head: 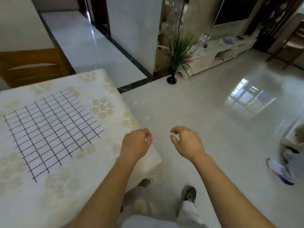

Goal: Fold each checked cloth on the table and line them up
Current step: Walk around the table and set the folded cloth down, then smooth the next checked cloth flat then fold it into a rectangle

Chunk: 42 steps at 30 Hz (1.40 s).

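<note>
Beside the table, both hands empty, fingers loosely curled; checked cloth flat, uncovered.

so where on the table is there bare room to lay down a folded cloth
Free: the strip between the checked cloth and the table's right edge, and the near stretch below the cloth. Both hands hover empty past that edge.

Bare forearms with no sleeves, pale grey trousers and a grey shoe.
</note>
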Each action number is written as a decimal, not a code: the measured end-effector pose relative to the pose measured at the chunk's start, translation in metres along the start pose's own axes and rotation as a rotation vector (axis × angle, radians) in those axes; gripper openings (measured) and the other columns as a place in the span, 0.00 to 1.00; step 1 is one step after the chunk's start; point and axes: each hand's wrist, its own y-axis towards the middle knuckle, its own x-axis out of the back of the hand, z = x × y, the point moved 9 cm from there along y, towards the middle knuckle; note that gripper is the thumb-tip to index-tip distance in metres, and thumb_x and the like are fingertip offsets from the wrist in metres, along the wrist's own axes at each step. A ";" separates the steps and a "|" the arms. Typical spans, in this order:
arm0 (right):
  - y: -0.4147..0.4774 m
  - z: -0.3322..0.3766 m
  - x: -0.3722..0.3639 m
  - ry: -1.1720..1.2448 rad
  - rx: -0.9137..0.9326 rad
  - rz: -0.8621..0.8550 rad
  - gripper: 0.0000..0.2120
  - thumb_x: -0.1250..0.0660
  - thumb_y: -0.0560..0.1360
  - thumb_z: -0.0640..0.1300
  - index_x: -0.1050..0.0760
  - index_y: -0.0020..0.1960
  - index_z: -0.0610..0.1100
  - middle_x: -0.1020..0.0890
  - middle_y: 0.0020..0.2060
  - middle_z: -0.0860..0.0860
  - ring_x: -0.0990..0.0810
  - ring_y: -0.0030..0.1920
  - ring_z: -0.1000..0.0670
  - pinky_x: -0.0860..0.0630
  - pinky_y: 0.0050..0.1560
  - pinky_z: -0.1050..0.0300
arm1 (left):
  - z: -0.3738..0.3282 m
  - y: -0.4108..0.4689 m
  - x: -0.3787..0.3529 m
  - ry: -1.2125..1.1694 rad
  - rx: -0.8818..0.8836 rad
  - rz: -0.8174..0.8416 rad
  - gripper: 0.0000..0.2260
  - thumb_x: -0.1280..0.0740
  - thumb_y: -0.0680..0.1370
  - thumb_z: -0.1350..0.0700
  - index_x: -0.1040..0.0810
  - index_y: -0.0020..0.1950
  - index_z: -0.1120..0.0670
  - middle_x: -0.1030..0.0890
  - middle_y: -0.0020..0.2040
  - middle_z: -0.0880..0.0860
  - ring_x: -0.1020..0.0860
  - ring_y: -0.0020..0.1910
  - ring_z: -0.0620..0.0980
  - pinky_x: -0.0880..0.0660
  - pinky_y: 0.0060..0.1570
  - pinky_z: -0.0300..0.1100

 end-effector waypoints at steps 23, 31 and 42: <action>0.267 -0.132 0.012 0.172 0.382 0.176 0.11 0.36 0.78 0.49 0.21 0.57 0.48 0.18 0.51 0.48 0.19 0.52 0.44 0.22 0.52 0.51 | -0.108 0.216 -0.034 0.213 0.407 -0.185 0.10 0.38 0.82 0.47 0.21 0.57 0.47 0.17 0.53 0.50 0.19 0.52 0.54 0.26 0.55 0.47; 0.289 -0.068 -0.008 0.166 0.611 0.251 0.08 0.36 0.78 0.49 0.20 0.53 0.50 0.17 0.46 0.52 0.18 0.46 0.48 0.24 0.53 0.53 | -0.036 0.187 -0.033 0.250 0.672 -0.174 0.12 0.40 0.81 0.46 0.20 0.57 0.48 0.16 0.53 0.51 0.18 0.52 0.56 0.25 0.55 0.48; 0.401 0.048 -0.030 -0.044 0.840 0.279 0.10 0.38 0.80 0.49 0.21 0.57 0.49 0.18 0.50 0.51 0.19 0.50 0.49 0.25 0.56 0.52 | 0.070 0.262 0.002 0.104 0.785 -0.307 0.13 0.41 0.81 0.49 0.20 0.58 0.50 0.16 0.52 0.51 0.19 0.50 0.55 0.26 0.55 0.48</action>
